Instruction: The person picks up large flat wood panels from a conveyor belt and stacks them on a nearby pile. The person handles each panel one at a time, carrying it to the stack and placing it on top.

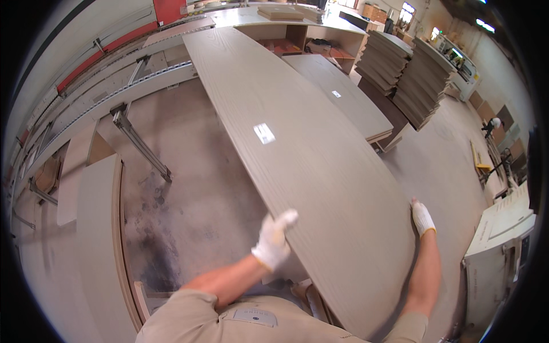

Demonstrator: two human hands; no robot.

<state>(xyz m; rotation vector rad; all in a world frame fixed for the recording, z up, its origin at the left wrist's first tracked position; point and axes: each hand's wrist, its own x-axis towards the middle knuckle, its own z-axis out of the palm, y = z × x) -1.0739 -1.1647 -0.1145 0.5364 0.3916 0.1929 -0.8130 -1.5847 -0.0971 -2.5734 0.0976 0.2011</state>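
Note:
A long greyish-beige wood-grain panel (320,188) stretches from close to my body up to the far rollers, with a white label (264,133) on its face. My left hand (275,237), in a white knitted glove, grips the panel's left edge, thumb on top and the other fingers hidden beneath. On the opposite edge, my gloved right hand (423,217) holds the panel from the side; most of its fingers are out of sight behind the edge.
A roller conveyor (137,86) runs along the far left, with a metal leg (143,143). More panels (100,228) stand at left. Beyond the held panel lies a stack of labelled boards (343,103), near tall stacks (423,83). A white cabinet-like machine (497,246) stands at right.

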